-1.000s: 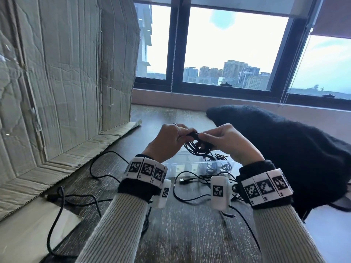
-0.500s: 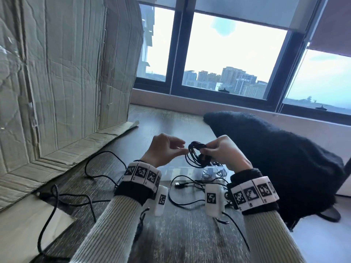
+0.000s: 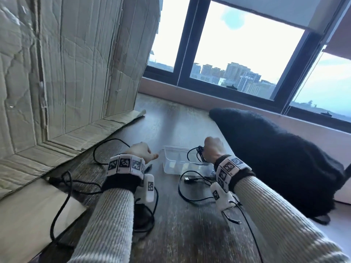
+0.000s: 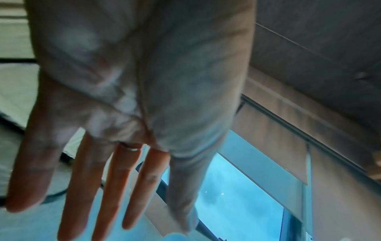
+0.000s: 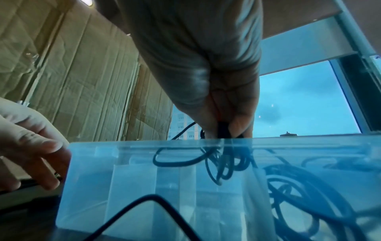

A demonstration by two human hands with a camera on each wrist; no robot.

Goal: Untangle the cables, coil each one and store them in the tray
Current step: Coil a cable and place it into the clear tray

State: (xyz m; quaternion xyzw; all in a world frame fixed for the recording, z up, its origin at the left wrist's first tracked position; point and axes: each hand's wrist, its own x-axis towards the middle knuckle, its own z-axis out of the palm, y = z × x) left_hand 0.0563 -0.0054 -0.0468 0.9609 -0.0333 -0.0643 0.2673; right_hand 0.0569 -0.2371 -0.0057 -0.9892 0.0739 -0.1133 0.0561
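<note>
My right hand (image 3: pixel 212 149) pinches a coiled black cable (image 3: pixel 198 154) at the top of the bundle, thumb and fingertips (image 5: pixel 237 127) closed on it. Loops hang down over the right part of the clear tray (image 3: pixel 171 164); in the right wrist view the lower loops sit below the rim, inside the tray. Can't tell which compartment; the dividers show only as blurred panels. More dark coils (image 5: pixel 309 195) lie in the right end of the tray.

My left hand (image 3: pixel 141 151) is just left of the tray, holding nothing. Left wrist view shows the fingers (image 4: pixel 115 179) straight and spread, so that grip is open. In the right wrist view its fingertips are close to the tray's left wall; can't tell whether they touch.

The tray stands on the dark wood surface (image 3: pixel 190 234), between my two hands. Near side of it: a loose black cable with a USB plug (image 3: pixel 188 179) lies on the surface, looping toward my right wrist. Another loose black cable (image 3: pixel 106 149) runs on the left, from the folded cardboard (image 3: pixel 76 73) toward my left wrist and on to the near left.

Black fabric bundle (image 3: pixel 275 158) sits right of the tray. Window (image 3: pixel 237 54) on the far side. Head view is motion-blurred near the bottom.
</note>
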